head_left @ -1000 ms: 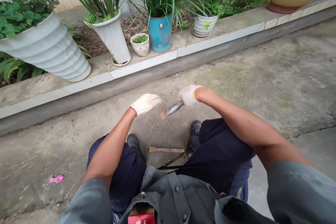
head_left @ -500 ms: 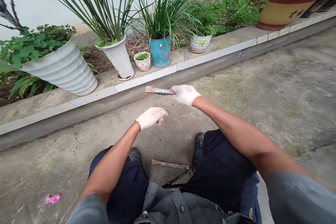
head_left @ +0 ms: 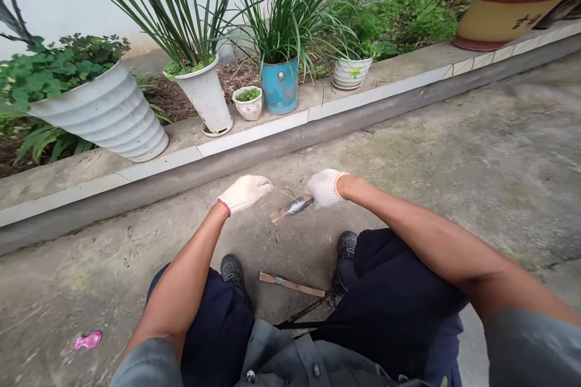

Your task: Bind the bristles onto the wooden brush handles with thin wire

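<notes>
My right hand [head_left: 324, 188], in a white knit glove, is closed around one end of a short wooden stick [head_left: 278, 214]. Silvery wire [head_left: 297, 205] is wound about the stick's middle, and its free end slants down to the left. Opposite it, my left hand [head_left: 246, 193], gloved too, pinches a thin strand [head_left: 285, 192] that runs across to the wound part; whether it is wire or thread is hard to tell. Below both hands, a second wooden stick [head_left: 297, 285] with a band of winding lies on the concrete between my shoes.
A low tiled ledge [head_left: 254, 136] crosses ahead, bearing several potted plants, among them a blue pot [head_left: 279, 87] and a ribbed white pot [head_left: 113, 115]. A pink object [head_left: 88, 340] lies on the ground at left. A dark thin tool [head_left: 306, 309] lies by my right shoe.
My right hand has come down toward me, and the stick has tilted with its free end lower. My left hand has moved left and slightly up; the strand now shows stretched between the hands.
</notes>
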`<state>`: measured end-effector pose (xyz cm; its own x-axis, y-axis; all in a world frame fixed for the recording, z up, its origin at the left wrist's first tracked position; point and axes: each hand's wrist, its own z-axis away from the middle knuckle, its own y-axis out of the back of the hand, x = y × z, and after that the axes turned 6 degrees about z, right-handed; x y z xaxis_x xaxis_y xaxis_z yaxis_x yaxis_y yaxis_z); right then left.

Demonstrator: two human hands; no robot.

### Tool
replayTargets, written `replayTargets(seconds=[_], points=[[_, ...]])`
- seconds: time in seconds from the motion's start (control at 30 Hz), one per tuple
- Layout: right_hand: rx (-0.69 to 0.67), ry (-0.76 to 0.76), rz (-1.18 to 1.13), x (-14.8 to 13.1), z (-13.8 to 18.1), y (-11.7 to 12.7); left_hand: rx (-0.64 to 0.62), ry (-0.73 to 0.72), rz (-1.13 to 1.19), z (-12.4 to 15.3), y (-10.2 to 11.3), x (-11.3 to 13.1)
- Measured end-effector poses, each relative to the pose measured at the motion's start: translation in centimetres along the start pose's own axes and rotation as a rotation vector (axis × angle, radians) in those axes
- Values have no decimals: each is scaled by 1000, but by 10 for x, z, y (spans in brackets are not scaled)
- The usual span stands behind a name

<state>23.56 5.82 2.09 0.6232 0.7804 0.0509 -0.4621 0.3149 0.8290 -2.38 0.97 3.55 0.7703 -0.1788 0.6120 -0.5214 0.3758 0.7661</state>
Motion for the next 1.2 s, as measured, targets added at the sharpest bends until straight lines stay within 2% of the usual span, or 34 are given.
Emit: replayTargets(seconds=[0.1,0.2,0.27,0.4,0.5,0.6,0.7,0.83,0.97,1.1,1.2], points=[[-3,198,-202,0,16,0,-15,12,7,1,-2,-1],[30,250,-374,-6,28,8,-69,17,48,-1,-13,3],[113,182,-432,-9,30,13,-115,24,101,-1,-23,7],[313,-82,-560,-3,18,14,-156,63,159,1,-41,16],[380,-283,-492,10,5,7,-182,46,199,6,-49,21],[320,-438,-284,19,-6,-2,-209,45,220,8,-52,21],[174,-464,-101,16,-11,-7,-213,47,192,8,-52,17],[40,-317,57,2,-14,-11,-214,31,140,3,-48,13],[28,-27,82,-5,-7,-16,-170,-11,74,3,-36,12],[-17,243,-197,0,7,-18,-140,32,56,4,-30,11],[26,308,-419,3,15,-14,-160,8,88,3,-34,11]])
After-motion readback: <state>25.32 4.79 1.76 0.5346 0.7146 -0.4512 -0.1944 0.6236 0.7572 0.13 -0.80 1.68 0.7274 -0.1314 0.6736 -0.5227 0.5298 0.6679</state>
